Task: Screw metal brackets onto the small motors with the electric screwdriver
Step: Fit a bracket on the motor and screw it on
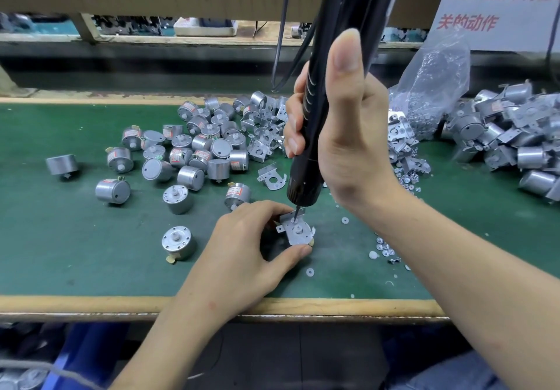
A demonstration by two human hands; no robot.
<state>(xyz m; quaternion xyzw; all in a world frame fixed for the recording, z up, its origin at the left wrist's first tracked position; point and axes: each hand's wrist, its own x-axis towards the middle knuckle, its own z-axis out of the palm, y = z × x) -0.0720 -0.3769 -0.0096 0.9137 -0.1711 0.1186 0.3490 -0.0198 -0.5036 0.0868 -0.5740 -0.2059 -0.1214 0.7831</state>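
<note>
My right hand (342,135) grips the black electric screwdriver (321,92) upright, thumb pointing up along its body. Its bit tip touches a screw hole at the far side of a metal bracket (298,229) lying on top of a small silver motor, which is mostly hidden under the bracket. My left hand (251,244) holds that motor and bracket on the green mat (60,238), thumb at the near edge and fingers curled round the far left side.
Several loose motors (188,153) lie scattered left of centre, with loose brackets (263,135) behind the screwdriver. A clear bag of screws (433,86) and a pile of assembled motors (515,141) sit at right. Washers and screws (385,250) lie near my right forearm. The wooden bench edge (91,304) runs along the front.
</note>
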